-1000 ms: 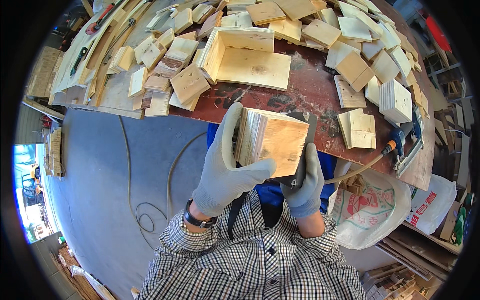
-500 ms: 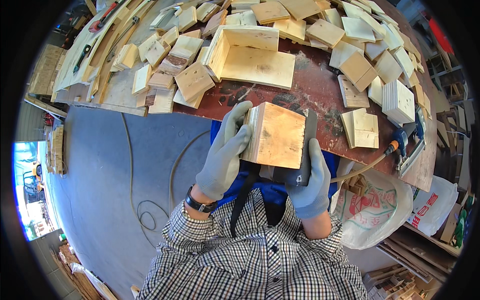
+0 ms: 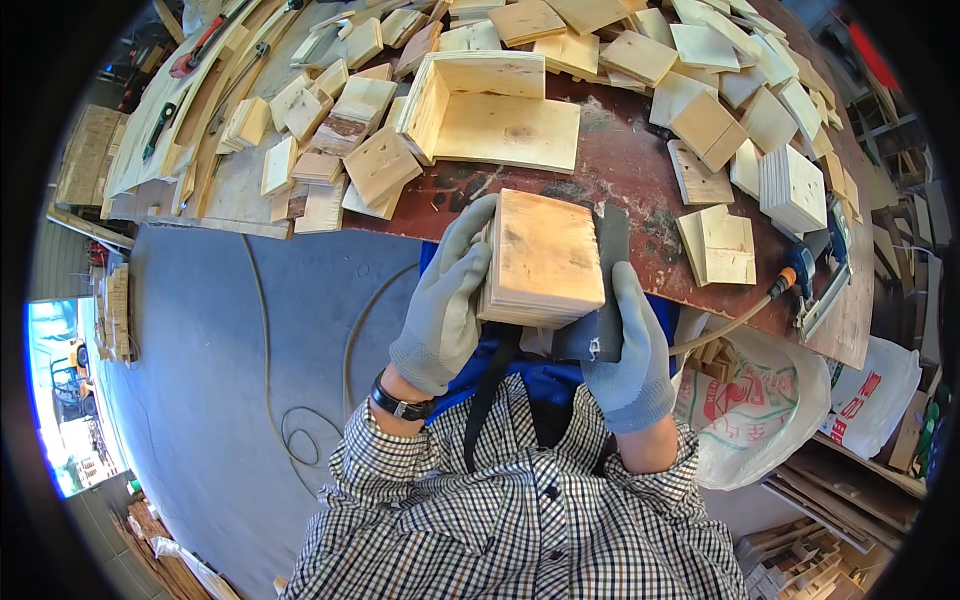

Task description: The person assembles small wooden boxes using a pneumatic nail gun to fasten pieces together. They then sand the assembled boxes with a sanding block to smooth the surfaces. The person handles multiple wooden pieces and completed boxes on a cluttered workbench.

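My left hand (image 3: 445, 300), in a grey work glove, grips a stack of square plywood boards (image 3: 548, 250) by its left side. The top board has a smooth face with dark smudges and a rough right edge. My gloved right hand (image 3: 630, 350) is closed round a dark grey flat pad (image 3: 590, 335), which looks like a sanding pad. The pad stands along the right side of the stack, partly behind it. Whether the two touch I cannot tell. Both are held in front of my body at the table's near edge.
On the dark red table (image 3: 470, 195) lie an open plywood box frame (image 3: 515, 130) and many loose boards (image 3: 710, 130). A stack of boards (image 3: 793, 190) stands at right, near a blue air tool (image 3: 805, 265) with a hose. White sacks (image 3: 750, 400) sit below.
The stack has tipped so its top face turns more upward and its near layered edge shows. The pad has shifted slightly right and away from the stack's upper edge, with my right hand.
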The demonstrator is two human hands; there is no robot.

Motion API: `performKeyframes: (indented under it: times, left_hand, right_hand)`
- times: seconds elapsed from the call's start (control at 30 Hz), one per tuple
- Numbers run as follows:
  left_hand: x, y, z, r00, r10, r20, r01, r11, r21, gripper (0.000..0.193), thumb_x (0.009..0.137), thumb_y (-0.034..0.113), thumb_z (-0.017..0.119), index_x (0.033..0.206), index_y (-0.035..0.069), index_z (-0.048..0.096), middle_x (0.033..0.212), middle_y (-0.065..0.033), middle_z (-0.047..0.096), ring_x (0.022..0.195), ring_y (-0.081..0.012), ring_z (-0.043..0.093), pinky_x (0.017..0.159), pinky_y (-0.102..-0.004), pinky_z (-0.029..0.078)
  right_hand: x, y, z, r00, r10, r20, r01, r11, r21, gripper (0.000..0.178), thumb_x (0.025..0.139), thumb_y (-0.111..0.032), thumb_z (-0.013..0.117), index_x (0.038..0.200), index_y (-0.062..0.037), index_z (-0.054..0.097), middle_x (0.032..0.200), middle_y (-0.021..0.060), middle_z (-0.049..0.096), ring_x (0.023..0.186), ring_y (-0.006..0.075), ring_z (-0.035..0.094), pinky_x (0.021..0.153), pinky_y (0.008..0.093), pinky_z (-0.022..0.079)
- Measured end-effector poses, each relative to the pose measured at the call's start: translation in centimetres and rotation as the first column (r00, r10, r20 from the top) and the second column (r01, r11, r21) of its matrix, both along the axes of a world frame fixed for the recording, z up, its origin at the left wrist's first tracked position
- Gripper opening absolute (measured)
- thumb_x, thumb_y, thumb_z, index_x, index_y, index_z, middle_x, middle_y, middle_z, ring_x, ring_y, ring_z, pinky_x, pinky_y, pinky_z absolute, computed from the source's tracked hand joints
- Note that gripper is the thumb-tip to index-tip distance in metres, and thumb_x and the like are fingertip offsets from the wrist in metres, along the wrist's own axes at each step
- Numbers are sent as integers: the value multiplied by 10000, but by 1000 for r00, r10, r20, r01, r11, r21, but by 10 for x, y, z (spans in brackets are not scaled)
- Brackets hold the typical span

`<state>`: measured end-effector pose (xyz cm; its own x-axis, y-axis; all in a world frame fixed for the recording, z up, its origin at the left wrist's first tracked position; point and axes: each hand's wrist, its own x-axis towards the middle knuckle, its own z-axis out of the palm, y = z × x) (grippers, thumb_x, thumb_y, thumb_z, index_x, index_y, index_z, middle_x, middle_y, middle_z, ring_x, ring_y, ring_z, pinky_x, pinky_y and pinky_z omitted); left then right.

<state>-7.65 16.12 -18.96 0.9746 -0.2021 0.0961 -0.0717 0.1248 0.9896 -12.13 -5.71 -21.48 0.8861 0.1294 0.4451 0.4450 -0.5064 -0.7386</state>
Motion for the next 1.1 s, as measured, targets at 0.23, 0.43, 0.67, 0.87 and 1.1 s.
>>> performKeyframes:
  times: [0.23,0.43,0.67,0.87,1.1]
  left_hand:
    - [-3,2,1,996,34,85,-41,996,84,387,1017,-47,535,1394,-84,613,1594,-258,486,1462,-379,508,1208,-398,399]
    - [-4,-4,12,976,6,-216,-47,982,-186,502,1109,240,527,1544,-6,480,1538,-196,548,1406,-314,562,1165,-394,456]
    - [-3,3,-13,801,22,-598,-248,922,-299,680,1099,582,477,1541,66,497,1472,-139,610,1363,-298,593,1123,-436,506]
    - [2,1,-2,702,-54,-711,-376,819,-434,640,1064,546,544,1513,91,534,1415,-134,658,1264,-328,659,1023,-504,563]
    - [9,10,9,567,-257,-783,-453,696,-557,664,1037,579,494,1476,89,586,1290,-144,731,1083,-381,728,800,-539,596]
  right_hand:
    - [7,-3,-4,995,54,83,-54,998,-13,876,870,58,719,1639,11,304,1521,307,505,1359,489,555,1139,455,475]
    - [8,13,34,869,211,-447,175,714,678,719,1030,-172,610,1654,11,301,1552,204,494,1399,310,514,1173,370,416]
    - [14,23,50,757,324,-567,346,537,769,712,1110,-328,555,1664,26,284,1583,149,473,1459,209,446,1230,322,324]
    - [12,16,46,733,355,-581,352,533,770,726,1099,-327,572,1657,44,290,1604,164,454,1492,224,423,1245,336,303]
    - [10,7,51,798,324,-509,229,618,752,689,1116,-322,536,1653,39,298,1554,156,503,1383,189,526,1152,305,423]
